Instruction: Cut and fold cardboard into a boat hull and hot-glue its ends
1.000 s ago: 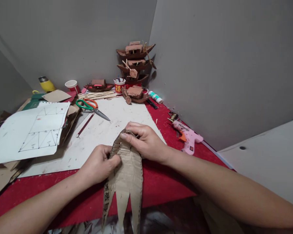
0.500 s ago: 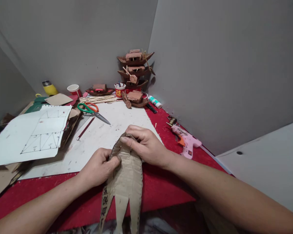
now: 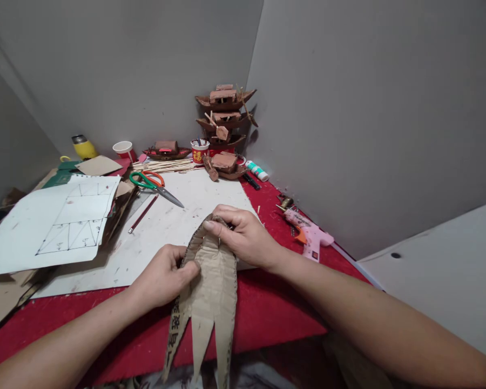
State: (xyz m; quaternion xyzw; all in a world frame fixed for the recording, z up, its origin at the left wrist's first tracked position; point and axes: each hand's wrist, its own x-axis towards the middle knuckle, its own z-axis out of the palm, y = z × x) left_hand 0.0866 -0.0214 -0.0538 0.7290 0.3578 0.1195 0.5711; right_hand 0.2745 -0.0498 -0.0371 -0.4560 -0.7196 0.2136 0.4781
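A brown cardboard piece [image 3: 210,292], curved at its upper end and cut into three pointed strips below, hangs between both hands over the table's front edge. Dark printed characters run down its left strip. My left hand [image 3: 168,274] grips its left edge, thumb on the inner face and fingers hidden behind. Around the curved top end, my right hand [image 3: 241,235] is closed, thumb pressed on the near side. Beyond the hands, green-and-orange-handled scissors [image 3: 160,188] and a dark red pencil [image 3: 143,214] lie on a white sheet [image 3: 202,189].
Stacked brown model boats [image 3: 224,116] stand at the back, near a red-and-white cup [image 3: 200,152] and thin sticks [image 3: 166,165]. A pink glue gun [image 3: 311,235] lies right on the red cloth [image 3: 275,302]. A paper with line drawings [image 3: 52,221] covers cardboard at left.
The cardboard's curved top has risen slightly with my right hand, and its lower strips have shifted a little. Both hands keep their grip.
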